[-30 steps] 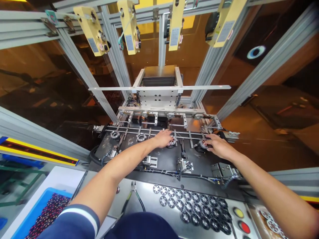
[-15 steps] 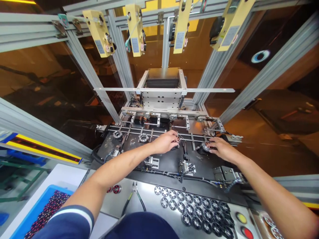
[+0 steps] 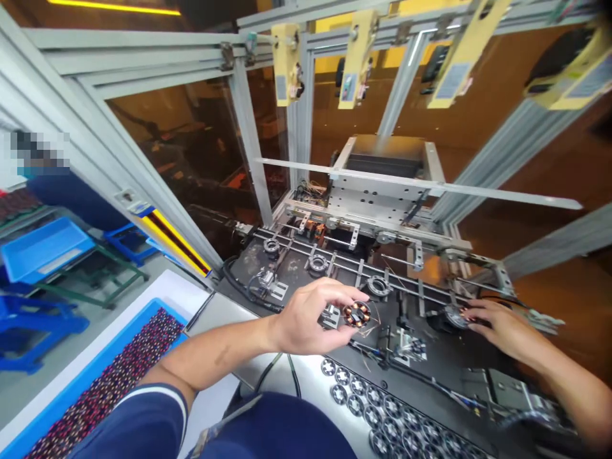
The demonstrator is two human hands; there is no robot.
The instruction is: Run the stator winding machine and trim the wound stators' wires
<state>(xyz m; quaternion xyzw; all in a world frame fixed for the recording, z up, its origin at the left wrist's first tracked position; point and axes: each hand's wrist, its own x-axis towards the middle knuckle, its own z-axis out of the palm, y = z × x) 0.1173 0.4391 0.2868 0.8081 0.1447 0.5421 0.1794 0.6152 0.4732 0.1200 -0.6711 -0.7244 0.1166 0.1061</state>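
My left hand (image 3: 310, 317) holds a motor stator (image 3: 357, 315) with copper windings by its rim, between thumb and fingers, above the machine's black base plate. Thin loose wires trail from the stator. Behind it, a ring-shaped holder (image 3: 378, 286) sits on the plate with nothing in it. My right hand (image 3: 500, 324) reaches to the rightmost holder (image 3: 453, 317), its fingers pinched at the holder's edge. A little copper colour shows by the fingertips, but the part there is mostly hidden.
Two more ring holders (image 3: 318, 262) stand to the left. Several unwound black stator cores (image 3: 392, 405) lie in rows on the metal ledge in front. A blue tray (image 3: 157, 306) of wound stators is at left. Yellow wire-tension units (image 3: 354, 60) hang above.
My left hand has lifted the wound stator out of the third holder and brought it towards me. My right hand stays at the rightmost holder. The view has turned left.
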